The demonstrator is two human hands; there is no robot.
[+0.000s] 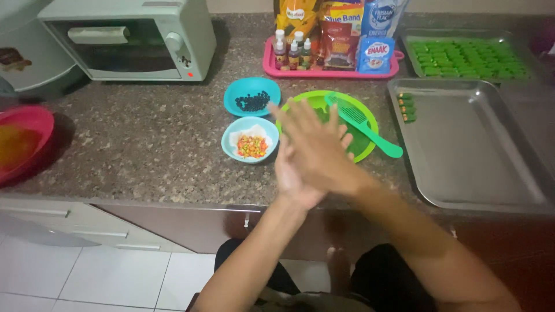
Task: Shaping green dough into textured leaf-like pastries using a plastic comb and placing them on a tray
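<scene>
Green plate (365, 118) lies just beyond our pressed-together hands, a green comb (363, 123) resting across it, its long axis running from upper left down to the handle at lower right. Our right hand (315, 147) lies over our left hand (295, 173), palm against palm, fingers straight and slightly fanned; whether anything sits between the palms we cannot tell. The right hand is nearer the comb. Left of the fingertips sit a blue bowl of dark bits (252, 96) and a blue bowl of coloured bits (250, 140). The hands hide part of the plate.
</scene>
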